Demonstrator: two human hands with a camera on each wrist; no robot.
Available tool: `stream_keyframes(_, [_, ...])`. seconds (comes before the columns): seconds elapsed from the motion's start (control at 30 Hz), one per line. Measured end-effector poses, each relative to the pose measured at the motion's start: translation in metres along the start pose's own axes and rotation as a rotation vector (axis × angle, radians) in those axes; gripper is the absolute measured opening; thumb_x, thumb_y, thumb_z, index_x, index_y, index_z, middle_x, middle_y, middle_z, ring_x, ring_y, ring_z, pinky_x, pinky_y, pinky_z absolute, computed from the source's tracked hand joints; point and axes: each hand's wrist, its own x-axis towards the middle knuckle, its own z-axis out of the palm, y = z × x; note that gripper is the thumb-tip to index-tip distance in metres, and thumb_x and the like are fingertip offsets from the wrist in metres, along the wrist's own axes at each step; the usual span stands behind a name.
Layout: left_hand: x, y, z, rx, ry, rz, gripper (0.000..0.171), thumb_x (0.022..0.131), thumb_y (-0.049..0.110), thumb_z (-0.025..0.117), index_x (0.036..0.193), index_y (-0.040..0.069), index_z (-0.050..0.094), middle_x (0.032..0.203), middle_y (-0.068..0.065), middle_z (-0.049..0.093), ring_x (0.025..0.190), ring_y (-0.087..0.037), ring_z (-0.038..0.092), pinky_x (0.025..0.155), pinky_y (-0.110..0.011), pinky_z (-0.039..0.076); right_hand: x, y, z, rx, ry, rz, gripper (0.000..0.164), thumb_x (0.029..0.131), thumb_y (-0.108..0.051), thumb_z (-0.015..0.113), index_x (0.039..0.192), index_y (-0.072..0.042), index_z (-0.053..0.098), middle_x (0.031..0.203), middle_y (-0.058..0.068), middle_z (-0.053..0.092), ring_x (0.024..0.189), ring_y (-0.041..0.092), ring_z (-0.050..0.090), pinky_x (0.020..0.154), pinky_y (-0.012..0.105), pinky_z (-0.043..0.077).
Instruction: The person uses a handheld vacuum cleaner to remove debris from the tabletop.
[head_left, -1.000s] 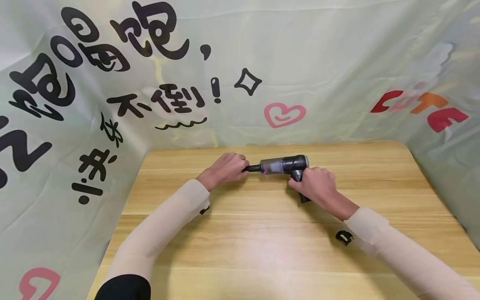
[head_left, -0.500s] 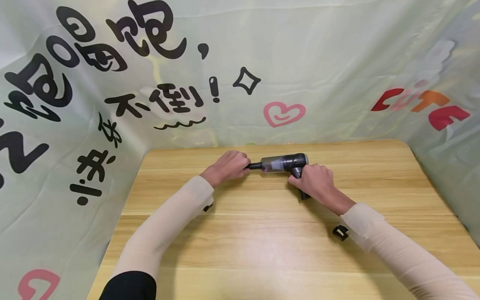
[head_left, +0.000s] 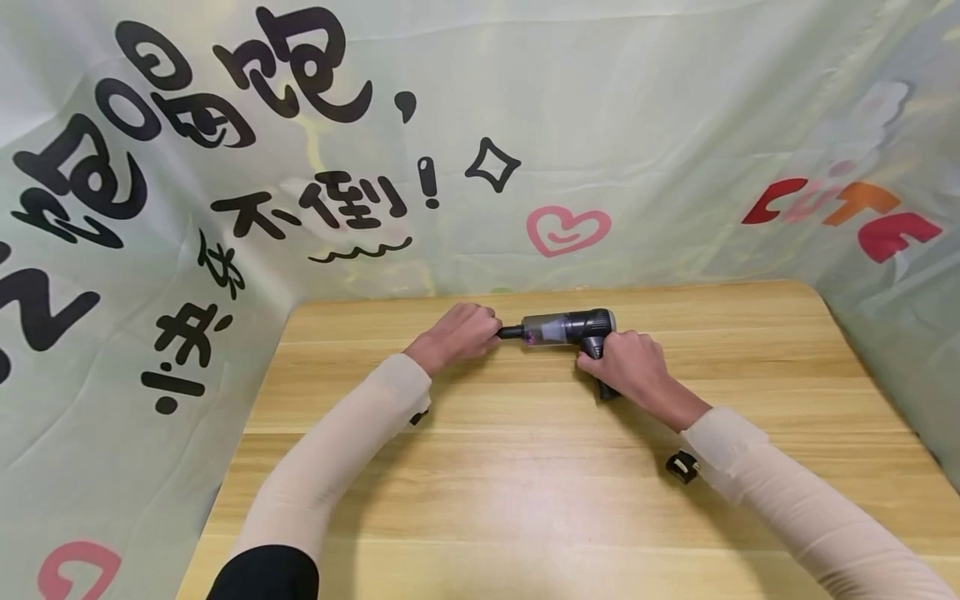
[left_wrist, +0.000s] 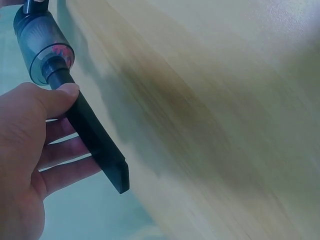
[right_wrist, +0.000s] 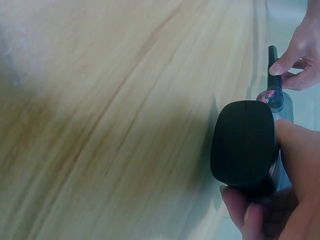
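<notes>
A black handheld vacuum cleaner [head_left: 551,328] with a clear dust cup lies across the space between my hands, over the far part of the table. My right hand [head_left: 633,364] grips its handle, whose flat black base [right_wrist: 243,143] faces the right wrist camera. On the other side my left hand [head_left: 459,332] holds the black crevice nozzle [left_wrist: 92,127], thumb on one side and fingers behind it. The nozzle is seated at the front of the clear dust cup [left_wrist: 47,45], where something pink shows inside. In the head view the left hand hides most of the nozzle.
The wooden table [head_left: 480,483] runs up to a pale printed cloth [head_left: 660,125] that hangs behind it and along both sides. A small black piece [head_left: 682,467] shows beside the right sleeve, and another dark piece [head_left: 418,417] shows under the left cuff.
Both hands keep their hold on the vacuum and nozzle. The left hand and forearm have shifted slightly to the right; the right arm has moved slightly up and left.
</notes>
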Motion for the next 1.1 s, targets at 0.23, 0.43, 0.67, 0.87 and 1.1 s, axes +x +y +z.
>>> stream_keyframes(0.23, [0.0017, -0.0015, 0.0038, 0.019, -0.004, -0.011, 0.019, 0.094, 0.027, 0.058, 0.086, 0.013, 0.067, 0.078, 0.0, 0.06, 0.061, -0.012, 0.049, 0.055, -0.028, 0.045, 0.003, 0.0011, 0.0025, 0.011, -0.003, -0.009, 0.056, 0.085, -0.055, 0.058, 0.048, -0.014, 0.05, 0.045, 0.003, 0.046, 0.038, 0.019, 0.043, 0.033, 0.03, 0.033])
stream_keyframes(0.43, [0.0037, -0.002, 0.0065, 0.008, -0.006, -0.016, 0.019, 0.094, 0.027, 0.059, 0.087, 0.012, 0.068, 0.08, -0.001, 0.061, 0.062, -0.012, 0.051, 0.056, -0.028, 0.046, 0.0046, 0.0023, 0.0043, 0.013, -0.015, -0.003, 0.057, 0.086, -0.055, 0.057, 0.047, -0.014, 0.05, 0.045, 0.003, 0.046, 0.038, 0.019, 0.043, 0.034, 0.031, 0.033])
stream_keyframes(0.67, [0.004, -0.0029, 0.0079, 0.008, -0.017, -0.035, 0.019, 0.094, 0.027, 0.059, 0.088, 0.012, 0.068, 0.081, -0.001, 0.062, 0.063, -0.013, 0.052, 0.057, -0.028, 0.047, 0.0068, 0.0033, 0.0079, 0.018, -0.013, -0.009, 0.057, 0.086, -0.054, 0.058, 0.046, -0.013, 0.049, 0.043, 0.003, 0.045, 0.038, 0.019, 0.043, 0.035, 0.031, 0.033])
stream_keyframes(0.87, [0.0035, -0.0021, 0.008, -0.01, -0.018, -0.053, 0.018, 0.094, 0.027, 0.059, 0.087, 0.013, 0.067, 0.082, -0.002, 0.062, 0.065, -0.015, 0.054, 0.059, -0.031, 0.048, 0.0069, 0.0025, 0.0075, 0.02, -0.012, -0.025, 0.058, 0.087, -0.054, 0.058, 0.046, -0.013, 0.049, 0.042, 0.002, 0.044, 0.038, 0.018, 0.043, 0.035, 0.031, 0.033])
stream_keyframes(1.1, [0.0044, -0.0007, 0.0093, -0.042, -0.017, -0.111, 0.018, 0.095, 0.029, 0.059, 0.088, 0.015, 0.068, 0.083, 0.001, 0.062, 0.066, -0.013, 0.053, 0.058, -0.03, 0.047, 0.0067, 0.0039, 0.0073, 0.028, -0.015, -0.033, 0.059, 0.088, -0.053, 0.058, 0.045, -0.013, 0.047, 0.042, 0.002, 0.042, 0.037, 0.018, 0.042, 0.034, 0.029, 0.032])
